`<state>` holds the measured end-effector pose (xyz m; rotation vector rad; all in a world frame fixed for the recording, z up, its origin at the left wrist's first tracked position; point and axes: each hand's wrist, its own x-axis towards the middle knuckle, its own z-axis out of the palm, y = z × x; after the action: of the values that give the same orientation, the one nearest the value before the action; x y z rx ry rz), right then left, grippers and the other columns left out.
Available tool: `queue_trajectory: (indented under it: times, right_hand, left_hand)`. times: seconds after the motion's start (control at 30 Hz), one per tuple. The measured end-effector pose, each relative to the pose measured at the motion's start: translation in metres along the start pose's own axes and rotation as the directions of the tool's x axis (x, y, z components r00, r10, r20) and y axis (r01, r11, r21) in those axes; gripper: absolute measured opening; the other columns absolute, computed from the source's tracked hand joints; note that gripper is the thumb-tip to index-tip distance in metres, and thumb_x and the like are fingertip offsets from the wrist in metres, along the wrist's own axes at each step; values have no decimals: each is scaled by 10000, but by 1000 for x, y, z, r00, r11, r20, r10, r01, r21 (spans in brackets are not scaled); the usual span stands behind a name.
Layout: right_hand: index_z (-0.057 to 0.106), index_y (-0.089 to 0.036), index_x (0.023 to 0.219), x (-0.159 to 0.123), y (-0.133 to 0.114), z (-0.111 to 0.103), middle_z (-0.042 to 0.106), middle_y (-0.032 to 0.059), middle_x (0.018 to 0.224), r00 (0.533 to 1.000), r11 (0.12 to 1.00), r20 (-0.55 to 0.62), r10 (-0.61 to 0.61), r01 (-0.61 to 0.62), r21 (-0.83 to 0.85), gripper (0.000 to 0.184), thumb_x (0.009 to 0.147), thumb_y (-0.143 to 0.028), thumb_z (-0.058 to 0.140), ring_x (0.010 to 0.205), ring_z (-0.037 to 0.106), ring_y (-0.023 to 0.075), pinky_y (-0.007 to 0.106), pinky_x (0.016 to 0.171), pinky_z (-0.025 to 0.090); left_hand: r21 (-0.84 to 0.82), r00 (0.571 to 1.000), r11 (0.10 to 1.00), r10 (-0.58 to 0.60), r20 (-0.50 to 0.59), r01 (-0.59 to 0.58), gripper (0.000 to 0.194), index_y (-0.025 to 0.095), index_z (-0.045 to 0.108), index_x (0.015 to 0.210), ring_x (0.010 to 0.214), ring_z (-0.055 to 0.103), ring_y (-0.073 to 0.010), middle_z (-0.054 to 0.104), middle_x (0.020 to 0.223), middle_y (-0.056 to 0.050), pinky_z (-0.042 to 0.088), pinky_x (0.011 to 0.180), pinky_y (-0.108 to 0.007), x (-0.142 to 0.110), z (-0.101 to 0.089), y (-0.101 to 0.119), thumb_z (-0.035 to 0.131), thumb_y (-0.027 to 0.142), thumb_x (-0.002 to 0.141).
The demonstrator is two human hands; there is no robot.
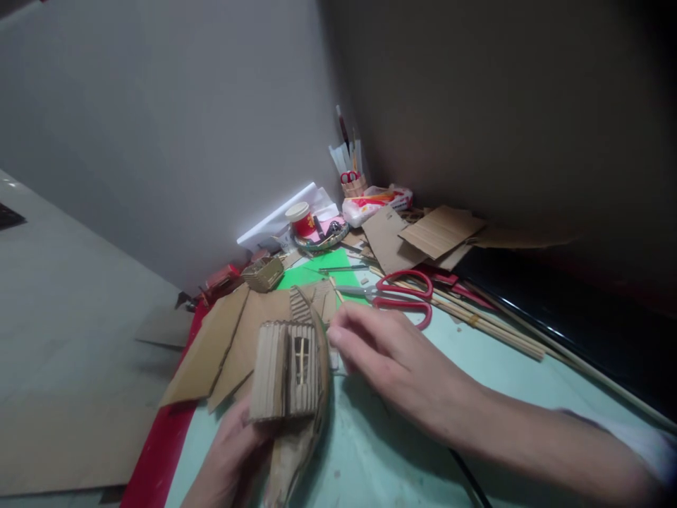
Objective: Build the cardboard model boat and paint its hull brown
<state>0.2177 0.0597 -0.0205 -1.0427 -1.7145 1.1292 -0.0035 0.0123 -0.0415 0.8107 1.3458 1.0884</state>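
My left hand (235,437) is wrapped round the lower left side of a small cardboard model house (272,370), its fingers partly hidden behind it. The model has corrugated walls, a window with thin crossed bars (301,360) and a curved cardboard strip along its right side. Close to that right edge, my right hand (375,346) is closed in a pinch, with a thin pale wooden stick (335,289) rising from the fingers. Just beyond the right hand lie scissors with red handles (405,293).
Cardboard sheets (227,346) lie at the left, more cardboard pieces (444,229) at the back right. Wooden sticks (497,335) run beside a black glossy panel (529,317). Green paper (343,264), a small cardboard box (263,274), a red cup (302,222) and a pen holder (354,185) stand farther back.
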Motion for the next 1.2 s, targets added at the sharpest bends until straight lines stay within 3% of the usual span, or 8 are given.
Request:
queue_trajectory:
  times: [0.2, 0.3, 0.43, 0.6, 0.93, 1.1, 1.2]
  right_hand:
    - [533, -194, 761, -1, -4, 2, 532, -54, 661, 995, 998, 83, 58, -60, 22, 268, 958, -375, 518, 621, 469, 104, 245, 544, 328]
    - [526, -202, 788, -2, -5, 6, 545, -53, 653, 987, 996, 141, 78, -82, 23, 240, 911, -403, 569, 599, 479, 111, 241, 531, 345]
    - [467, -201, 734, -9, -5, 12, 523, -55, 638, 992, 995, 102, -70, 76, -58, 194, 875, -272, 582, 580, 450, 103, 237, 545, 328]
    - [466, -201, 762, -16, -7, 17, 533, -31, 701, 963, 953, 88, -253, 264, -150, 139, 871, -204, 552, 601, 435, 116, 261, 539, 289]
    - [452, -201, 725, -16, -11, 15, 538, -33, 647, 965, 937, 87, -246, 260, -232, 184, 883, -155, 535, 554, 448, 114, 257, 509, 307]
    - [508, -202, 745, -18, -13, 20, 544, -15, 627, 971, 931, 46, -233, 236, -279, 191, 928, -249, 532, 571, 508, 133, 244, 540, 369]
    - [549, -204, 773, -19, -14, 26, 545, -7, 620, 969, 923, 26, -247, 244, -298, 183, 934, -290, 539, 593, 538, 149, 252, 570, 407]
  left_hand:
    - [237, 981, 956, 190, -46, -174, 378, 250, 798, 969, 1093, 663, -313, 774, 1080, -44, 535, 901, -319, -2, -1, -4, 843, 410, 630]
    - [310, 959, 921, 272, -80, -235, 486, 263, 776, 1062, 1106, 662, -312, 775, 1100, -35, 532, 930, -319, -7, 2, -5, 851, 467, 627]
    - [278, 958, 928, 276, -72, -247, 532, 250, 786, 1017, 1078, 682, -343, 775, 1111, -52, 556, 906, -353, -10, 6, -5, 894, 467, 544]
    - [287, 949, 912, 315, -29, -294, 567, 242, 794, 1005, 1120, 655, -375, 773, 1106, -58, 535, 949, -381, -8, 4, -5, 908, 479, 503]
    - [146, 971, 962, 217, 104, -231, 550, 276, 661, 1277, 1308, 521, -348, 684, 1300, -71, 399, 1098, -391, -14, 6, -2, 763, 433, 760]
    - [-91, 971, 986, 152, 183, -138, 605, 275, 608, 1322, 1287, 536, -385, 682, 1291, -79, 437, 1058, -461, -17, 6, 1, 715, 334, 730]
    - [-113, 968, 983, 163, 189, -143, 707, 246, 605, 1323, 1270, 539, -432, 687, 1262, -121, 464, 1023, -513, -15, 6, 1, 749, 492, 676]
